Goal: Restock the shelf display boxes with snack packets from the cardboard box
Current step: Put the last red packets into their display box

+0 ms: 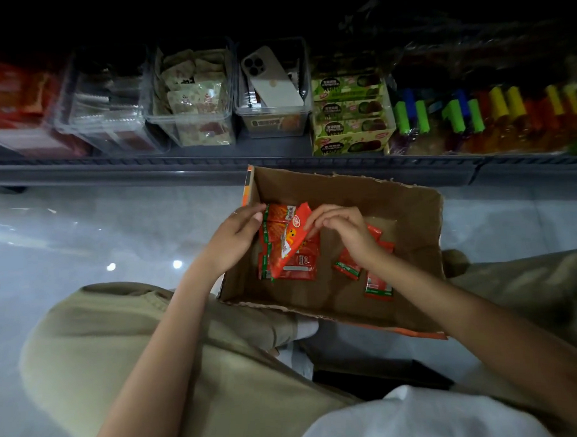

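Note:
An open cardboard box sits on the floor between my knees. Inside it, my left hand grips a stack of red snack packets by its left edge. My right hand pinches the top red packet of that stack with fingertips and thumb. A few loose red packets lie on the box bottom to the right, partly under my right wrist. On the low shelf ahead stand clear display boxes; one holds pale packets, another holds a phone.
A green carton of snacks and a row of coloured bottles fill the shelf's right side. Red packs sit at far left. The grey shelf rail runs just beyond the box. Glossy tiled floor lies left.

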Motion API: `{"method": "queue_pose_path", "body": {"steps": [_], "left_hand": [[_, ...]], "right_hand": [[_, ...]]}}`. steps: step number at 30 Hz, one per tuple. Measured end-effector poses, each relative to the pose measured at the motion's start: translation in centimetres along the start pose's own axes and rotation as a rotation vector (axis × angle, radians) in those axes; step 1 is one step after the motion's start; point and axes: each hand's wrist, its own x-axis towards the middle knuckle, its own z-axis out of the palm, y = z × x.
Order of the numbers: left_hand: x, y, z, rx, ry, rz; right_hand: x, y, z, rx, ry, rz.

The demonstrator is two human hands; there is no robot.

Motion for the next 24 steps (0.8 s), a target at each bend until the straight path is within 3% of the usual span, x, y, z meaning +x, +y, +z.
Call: {"method": "queue_pose_path", "body": {"steps": [6,9,11,13,15,17,20,24], "left_hand": [[-0.3,0.8,0.8,-0.335,-0.24,-0.12],[-0.4,1.1,0.5,-0.34,-0.152,-0.118],[-0.1,1.0,0.2,-0.273,0.018,-0.1],[0.3,0.4,-0.2,-0.228,0.166,-0.098],[0.8,0.0,-0.7,-0.2,0.298,-0.105],[1.3,-0.4,-1.1,-0.237,0.406,-0.137],[1.7,-0.8,-1.6,-0.39,0.475,-0.19],[1.7,-1.2,-1.8,-0.374,0.504,-0.185]], "right_hand": [[2.0,-0.1,1.1,0.342,-0.045,0.12],[2.8,0.7,1.7,0.348,0.026,0.149],[3.4,2.3,2.0,0.202,0.136,0.228],[4.3,4.9,1.6,-0.167,0.172,0.3],[5.2,7.9,0.7,-0.579,0.0,0.376],[5.8,10.4,-0.1,-0.839,-0.197,0.5],[6.3,12.6,0.0,-1.014,-0.34,0.678],[7.2,14.4,1.2,-1.093,-0.288,0.741]]}}
